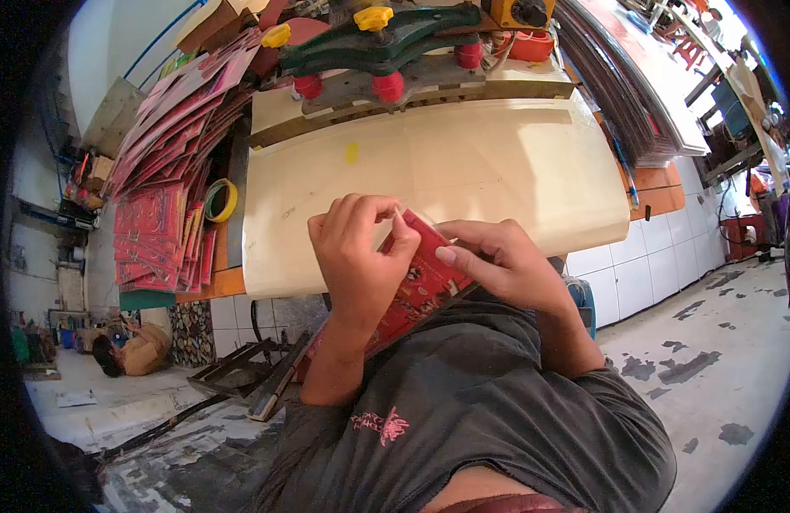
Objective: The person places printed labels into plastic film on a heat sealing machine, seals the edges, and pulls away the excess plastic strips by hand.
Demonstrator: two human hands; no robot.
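A red printed card or packet (412,291) with pale and dark patterns is held in front of my dark shirt, tilted, just off the front of the cream-covered table. My right hand (502,261) grips its right edge, thumb on the printed face and fingers behind. At its top corner my left hand (361,248) is closed in a pinch of thumb and forefinger. A small pale bit shows at those fingertips; whether it is part of the card, I cannot tell. The card's lower end is partly hidden by my left forearm.
A cream sheet (463,162) covers the table under a green clamp frame (378,43) with yellow knobs. Left are piled red printed sheets (147,231) and a yellow tape roll (220,200). Stacked boards (626,94) stand right. Another person (143,349) crouches at far left.
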